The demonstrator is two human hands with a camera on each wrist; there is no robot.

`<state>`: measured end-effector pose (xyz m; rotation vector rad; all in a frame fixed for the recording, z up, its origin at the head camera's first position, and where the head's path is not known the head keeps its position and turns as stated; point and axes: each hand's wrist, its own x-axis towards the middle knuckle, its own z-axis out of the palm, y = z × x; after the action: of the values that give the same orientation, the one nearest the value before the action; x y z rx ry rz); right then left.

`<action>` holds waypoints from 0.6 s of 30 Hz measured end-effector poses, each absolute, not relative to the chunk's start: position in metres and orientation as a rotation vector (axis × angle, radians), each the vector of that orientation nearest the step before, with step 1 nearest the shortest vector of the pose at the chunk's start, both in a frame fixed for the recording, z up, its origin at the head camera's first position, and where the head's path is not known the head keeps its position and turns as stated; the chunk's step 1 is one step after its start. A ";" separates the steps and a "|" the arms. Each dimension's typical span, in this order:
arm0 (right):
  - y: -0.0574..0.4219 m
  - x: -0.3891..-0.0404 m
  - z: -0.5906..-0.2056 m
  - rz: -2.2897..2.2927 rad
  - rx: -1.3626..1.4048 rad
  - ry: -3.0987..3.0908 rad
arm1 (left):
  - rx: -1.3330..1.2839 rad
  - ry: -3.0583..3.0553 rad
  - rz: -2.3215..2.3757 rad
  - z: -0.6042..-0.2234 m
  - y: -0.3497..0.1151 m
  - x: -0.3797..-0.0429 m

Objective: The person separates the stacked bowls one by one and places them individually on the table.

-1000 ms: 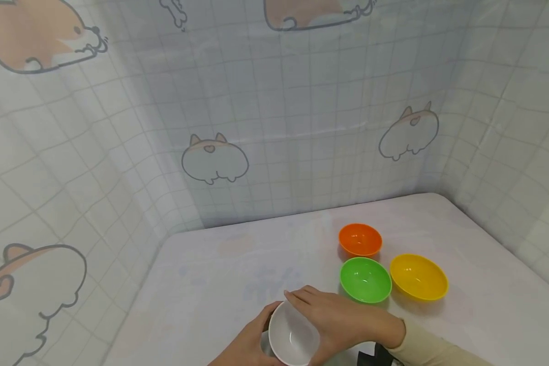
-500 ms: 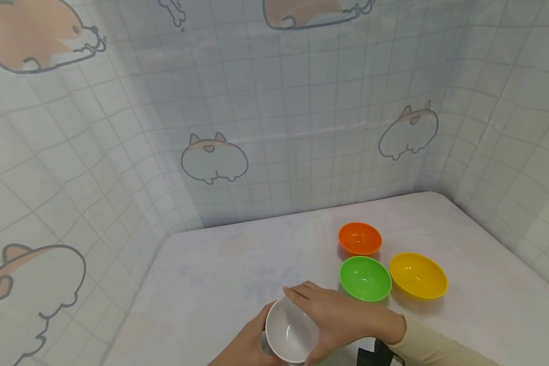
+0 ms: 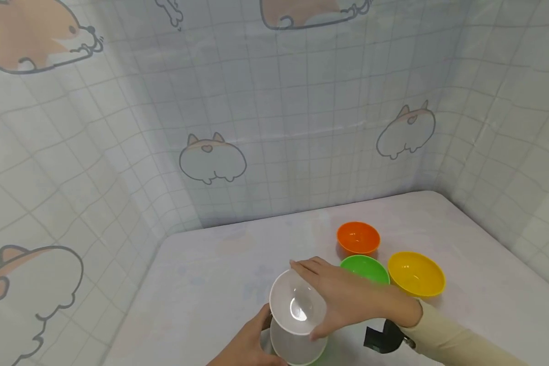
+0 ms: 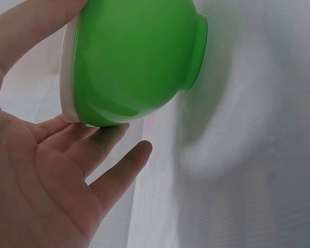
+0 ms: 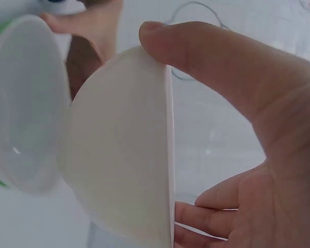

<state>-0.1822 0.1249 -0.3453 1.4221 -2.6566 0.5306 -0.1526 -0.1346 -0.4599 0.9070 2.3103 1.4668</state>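
Observation:
My right hand grips a white bowl by its rim, thumb on the near side and fingers on the far side. In the right wrist view this white bowl stands out from the mouth of a second bowl. That second bowl, green outside and white inside, sits lower and partly behind it. My left hand holds the green bowl by its side. The left wrist view shows the green bowl between thumb and fingers, its foot close to the tabletop.
Farther right on the pale table stand an orange bowl, a green bowl partly covered by my right hand, and a yellow bowl. A patterned curtain closes off the back and sides. A black device is by my right wrist.
The white bowl has come up out of the green bowl with my right hand, moving away from me in the head view. My left hand has stayed on the green bowl.

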 end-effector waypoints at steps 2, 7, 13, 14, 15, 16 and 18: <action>0.130 -0.184 -0.340 0.525 1.367 -2.661 | 0.920 2.309 1.465 -0.460 -0.135 -0.153; 0.144 -0.191 -0.333 0.492 1.202 -2.711 | 0.912 2.280 1.468 -0.457 -0.134 -0.154; 0.162 -0.199 -0.335 0.558 1.061 -2.779 | 0.899 2.286 1.450 -0.454 -0.134 -0.154; 0.166 -0.200 -0.336 0.589 1.047 -2.788 | 0.901 2.288 1.446 -0.454 -0.134 -0.154; 0.169 -0.201 -0.337 0.606 1.037 -2.791 | 0.898 2.286 1.444 -0.454 -0.134 -0.153; 0.172 -0.202 -0.338 0.616 1.029 -2.791 | 0.895 2.284 1.444 -0.454 -0.134 -0.153; 0.177 -0.204 -0.339 0.622 1.013 -2.790 | 0.883 2.280 1.441 -0.454 -0.134 -0.153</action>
<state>-0.2041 0.1773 -0.3392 1.0133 -2.7902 0.6225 -0.1535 -0.1345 -0.4537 0.8830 2.2796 1.4407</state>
